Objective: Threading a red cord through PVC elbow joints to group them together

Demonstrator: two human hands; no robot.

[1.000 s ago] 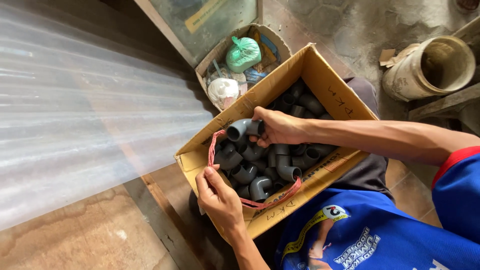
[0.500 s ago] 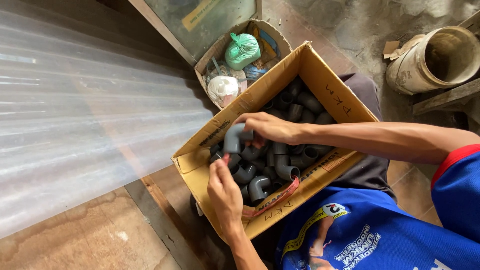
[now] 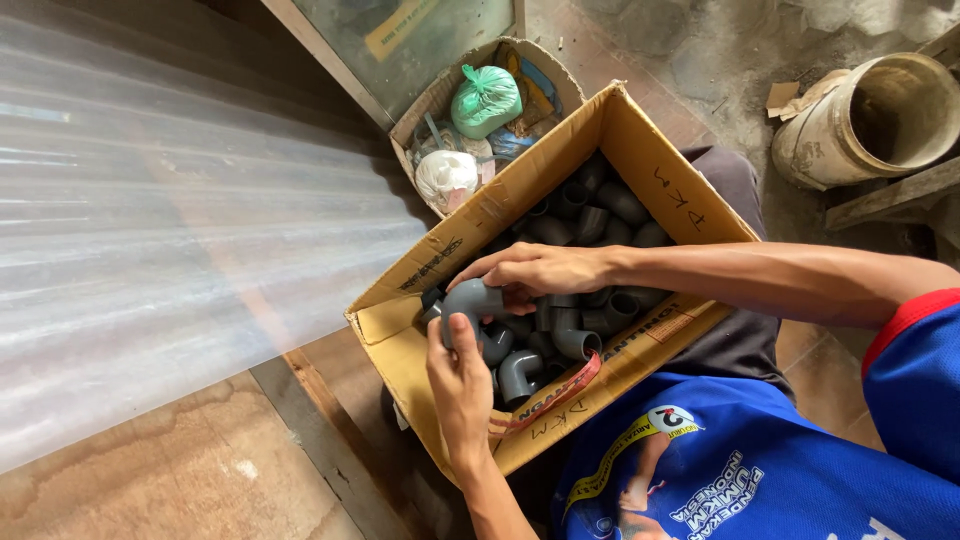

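Close up, the left hand [image 3: 462,385] and right hand [image 3: 535,271] both gripped one grey pipe elbow [image 3: 470,298] just above the cardboard box's [image 3: 640,130] near-left corner. Many grey fittings [image 3: 590,215] filled the box behind.

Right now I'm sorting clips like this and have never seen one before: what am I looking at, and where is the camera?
There is no machine here. The camera sits on a person's head and looks down at their two bare hands. A cardboard box rests on the person's lap, full of grey pipe elbows. Both hands meet on one elbow at the box's near corner: the right hand reaches across and pinches it from above, and the left hand comes up from below with its thumb on it. A pinkish strap lies over the box's front edge. Beyond the box stands a basket holding a green bag and a white bag. A dirty bucket lies tipped at upper right, and a corrugated clear sheet fills the left.
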